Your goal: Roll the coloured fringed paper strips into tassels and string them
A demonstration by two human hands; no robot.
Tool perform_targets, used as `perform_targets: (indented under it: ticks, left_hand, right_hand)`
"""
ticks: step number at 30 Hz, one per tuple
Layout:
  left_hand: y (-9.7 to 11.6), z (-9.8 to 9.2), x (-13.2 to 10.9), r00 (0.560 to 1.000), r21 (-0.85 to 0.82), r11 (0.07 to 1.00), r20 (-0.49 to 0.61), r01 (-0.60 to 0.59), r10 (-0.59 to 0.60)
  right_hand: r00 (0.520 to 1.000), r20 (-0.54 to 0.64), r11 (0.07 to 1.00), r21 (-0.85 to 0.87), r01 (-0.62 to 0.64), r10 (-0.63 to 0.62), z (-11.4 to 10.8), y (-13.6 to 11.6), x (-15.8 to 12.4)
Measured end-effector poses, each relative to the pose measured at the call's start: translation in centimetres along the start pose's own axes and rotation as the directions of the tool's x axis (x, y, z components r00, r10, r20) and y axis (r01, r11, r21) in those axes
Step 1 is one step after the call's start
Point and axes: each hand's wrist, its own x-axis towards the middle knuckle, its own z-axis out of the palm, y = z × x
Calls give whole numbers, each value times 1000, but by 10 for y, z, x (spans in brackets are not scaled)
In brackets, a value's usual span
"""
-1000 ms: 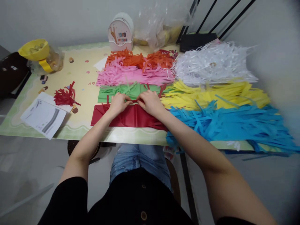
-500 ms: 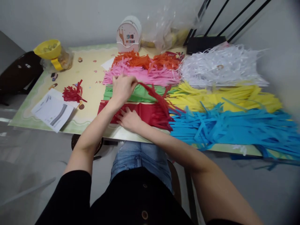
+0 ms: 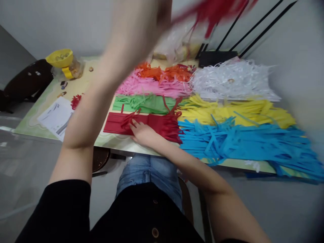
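My left hand [image 3: 149, 20] is lifted high at the top of the view, smeared by motion, and closed on red strips [image 3: 215, 11] that trail off to the right. A low stack of flat red pieces with thin strip ends [image 3: 159, 123] lies near the table's front edge; whether they are cloth or paper I cannot tell. On its left part rests my right hand [image 3: 143, 132], fingers stretched out and touching some loose red strips [image 3: 130, 120].
Similar stacks lie around: green [image 3: 154, 104], pink [image 3: 162, 87], orange [image 3: 154, 71], yellow [image 3: 240, 109], blue [image 3: 243, 138] and white [image 3: 230, 81]. A printed sheet [image 3: 54, 116] and a yellow-topped container [image 3: 60, 59] are at the left. Behind stands a black-barred frame [image 3: 217, 58].
My left hand has risen from above the green stack to the top of the view, pulling red strips up with it. My right hand stays on the red stack, where loose strips now lie.
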Motion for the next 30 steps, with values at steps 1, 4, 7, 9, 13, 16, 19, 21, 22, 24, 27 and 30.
perform_targets:
  ticks: [1, 4, 7, 9, 13, 16, 19, 21, 22, 24, 27, 30]
  left_hand:
    - [-1, 13, -17, 993, 187, 980, 110, -65, 45]
    - [-21, 48, -63, 950, 254, 962, 313, -97, 13]
    - [-43, 64, -94, 932, 118, 991, 361, -70, 23]
    - [-48, 65, -105, 922, 24, 997, 383, -77, 62]
    - [-43, 60, -117, 910, -77, 994, 403, -72, 97]
    - [-41, 57, -123, 907, -115, 991, 408, -62, 104]
    - [-42, 55, -129, 918, -137, 989, 384, -47, 97]
    - [-42, 55, -133, 933, -134, 990, 350, -37, 83]
    - [-42, 54, -135, 939, -128, 991, 334, -36, 77]
    - [-42, 55, -138, 947, -113, 992, 310, -48, 82]
    - [-42, 55, -141, 946, -103, 990, 299, -99, 126]
    - [-45, 55, -144, 948, -132, 985, 284, -108, 142]
  right_hand:
    - [1000, 1, 1000, 11, 20, -20, -11, 4, -18]
    - [978, -200, 989, 123, 79, -53, -47, 26, -72]
    - [733, -677, 989, 59, 134, -59, -69, 58, -95]
    - [634, -763, 984, -12, 177, -123, -69, 79, -89]
    - [668, -729, 967, 30, 251, -151, -53, 101, -69]
    - [707, -706, 947, 194, 256, -47, -48, 99, -71]
    - [731, -679, 903, 358, 237, 77, -50, 88, -78]
    - [734, -661, 876, 436, 206, 157, -53, 80, -81]
    - [731, -655, 865, 464, 190, 191, -54, 77, -81]
    - [722, -648, 851, 499, 165, 241, -55, 72, -80]
    - [758, -605, 848, 512, 137, 243, -57, 70, -77]
    - [808, -545, 842, 526, 122, 223, -60, 72, -76]
